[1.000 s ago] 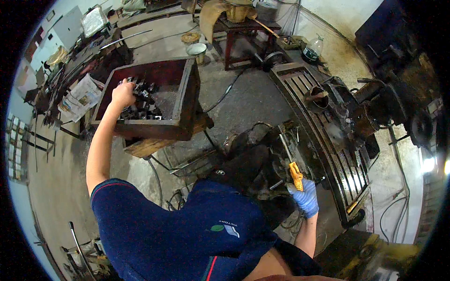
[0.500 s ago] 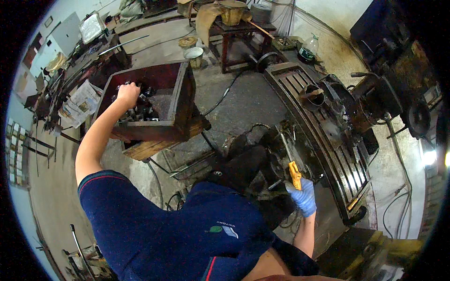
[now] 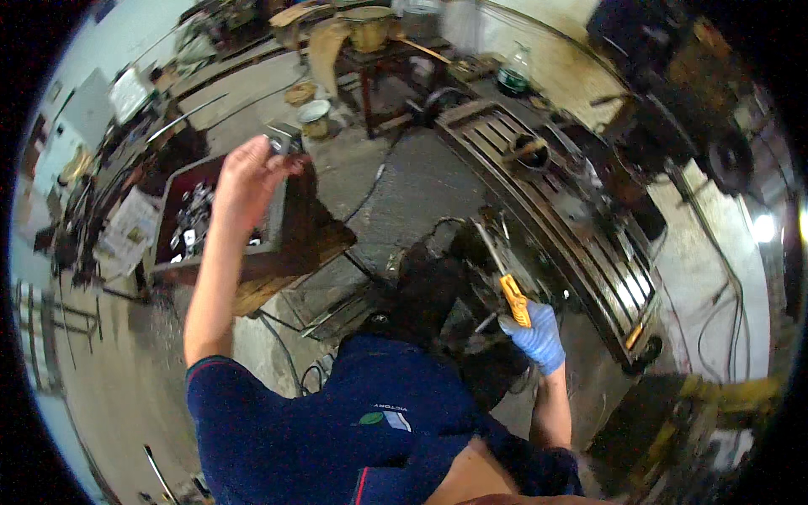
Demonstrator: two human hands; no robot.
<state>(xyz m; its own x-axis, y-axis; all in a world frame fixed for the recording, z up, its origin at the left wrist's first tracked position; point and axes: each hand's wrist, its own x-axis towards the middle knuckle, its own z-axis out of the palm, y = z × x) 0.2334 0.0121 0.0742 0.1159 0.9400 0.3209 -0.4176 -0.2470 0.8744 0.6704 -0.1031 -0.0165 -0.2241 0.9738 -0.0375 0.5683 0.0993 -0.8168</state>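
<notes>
Bare and raised over a wooden box (image 3: 313, 210) with a dark red inside, my left hand (image 3: 246, 178) is closed around a small metal part (image 3: 283, 141). The part is blurred, and the fingers cover some of it. Inside the box lie several loose metal parts (image 3: 192, 220). In a blue glove, my right hand (image 3: 539, 338) grips the yellow handle of a tool (image 3: 513, 300). Its long, thin metal shaft points up and to the left, beside the dark, greasy edge of a machine.
A slotted metal machine table (image 3: 581, 261) runs along the right, bearing a round dark can (image 3: 530, 154). Behind stand a pale bucket (image 3: 315, 118) and a dark bench with a yellowish pot (image 3: 368, 29). A cable (image 3: 379, 172) crosses the floor. Newspaper (image 3: 126, 231) hangs at the left.
My left hand has come up out of the box and to the right, with a metal part in its fingers. The yellow-handled tool has shifted slightly left in my right hand. The view has turned.
</notes>
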